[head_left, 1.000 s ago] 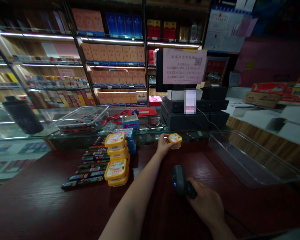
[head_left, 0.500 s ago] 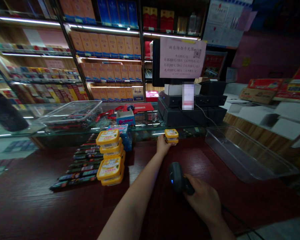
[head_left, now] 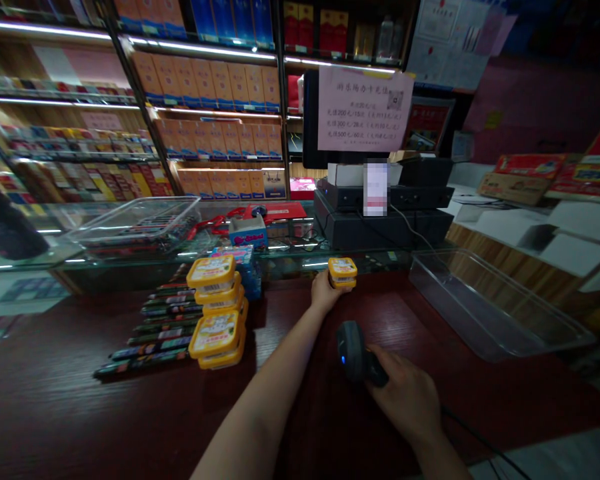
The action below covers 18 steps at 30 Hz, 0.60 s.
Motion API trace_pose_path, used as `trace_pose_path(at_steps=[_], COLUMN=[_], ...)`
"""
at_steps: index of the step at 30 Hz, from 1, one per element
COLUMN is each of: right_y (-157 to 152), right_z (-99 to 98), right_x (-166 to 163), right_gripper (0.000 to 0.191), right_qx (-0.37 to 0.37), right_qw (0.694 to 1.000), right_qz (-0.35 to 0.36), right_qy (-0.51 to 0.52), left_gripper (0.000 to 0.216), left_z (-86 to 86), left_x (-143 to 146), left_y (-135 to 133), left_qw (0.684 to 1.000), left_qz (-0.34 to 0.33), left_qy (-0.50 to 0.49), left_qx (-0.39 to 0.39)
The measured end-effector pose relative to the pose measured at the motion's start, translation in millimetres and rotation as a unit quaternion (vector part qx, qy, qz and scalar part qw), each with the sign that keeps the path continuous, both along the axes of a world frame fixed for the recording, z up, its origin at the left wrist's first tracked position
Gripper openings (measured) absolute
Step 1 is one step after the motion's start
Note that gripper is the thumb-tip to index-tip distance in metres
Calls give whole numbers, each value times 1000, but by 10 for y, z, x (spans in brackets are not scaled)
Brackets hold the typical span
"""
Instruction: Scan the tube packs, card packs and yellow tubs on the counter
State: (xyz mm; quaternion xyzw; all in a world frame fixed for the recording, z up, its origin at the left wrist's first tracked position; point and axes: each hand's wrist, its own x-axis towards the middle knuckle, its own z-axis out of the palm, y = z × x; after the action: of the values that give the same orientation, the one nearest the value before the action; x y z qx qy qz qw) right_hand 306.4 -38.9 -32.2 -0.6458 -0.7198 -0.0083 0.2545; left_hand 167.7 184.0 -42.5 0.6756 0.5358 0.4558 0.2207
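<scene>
Stretched far across the dark red tabletop [head_left: 290, 413], my left hand [head_left: 325, 291] closes on a yellow-lidded tub [head_left: 343, 269] at the back edge; another such tub shows just beneath it. My right hand [head_left: 405, 390] is wrapped round the handle of a black barcode scanner [head_left: 351, 350], whose blue light glows. The scanner is held above the table, nearer to me than the tubs. To the left stand stacks of similar yellow tubs [head_left: 215, 337], with a row of slim dark packets [head_left: 153, 353] lying beside them.
A clear plastic bin [head_left: 485, 313] lies at the right. Behind the tubs is a glass counter with a blue open box [head_left: 249, 232], a clear tray [head_left: 135, 227] of packets and a monitor bearing a pink sign [head_left: 365, 110]. The scanner's cable [head_left: 480, 440] trails right.
The view has shifted slightly. Both hands keep nearly the same place, the left on the yellow tub and the right on the scanner.
</scene>
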Motion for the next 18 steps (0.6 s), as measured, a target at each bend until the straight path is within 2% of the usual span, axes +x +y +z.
trace_pose_path(at_steps=[4,10,14,18], right_y=[-1,1,-6,-33], right_z=[10,-5,20,48], right_x=[-5,8,-3,-18], right_gripper=[33,33,33,31], right_qx=[-9,-8,-19,-13], right_qw=[1000,1000,1000,1000], right_qz=[3,4,1,-7], right_qy=[0,-2,-5,-15], left_gripper=[59,49,52,57], left_z=[-51,-35,45,208], left_x=[65,90,22,-113], left_y=[-125,-112,-209,-447], left_qw=[999,1000,998,996], left_qz=[25,4,-11,-26], left_qy=[45,30,54,87], left_qx=[9,-5,0,17])
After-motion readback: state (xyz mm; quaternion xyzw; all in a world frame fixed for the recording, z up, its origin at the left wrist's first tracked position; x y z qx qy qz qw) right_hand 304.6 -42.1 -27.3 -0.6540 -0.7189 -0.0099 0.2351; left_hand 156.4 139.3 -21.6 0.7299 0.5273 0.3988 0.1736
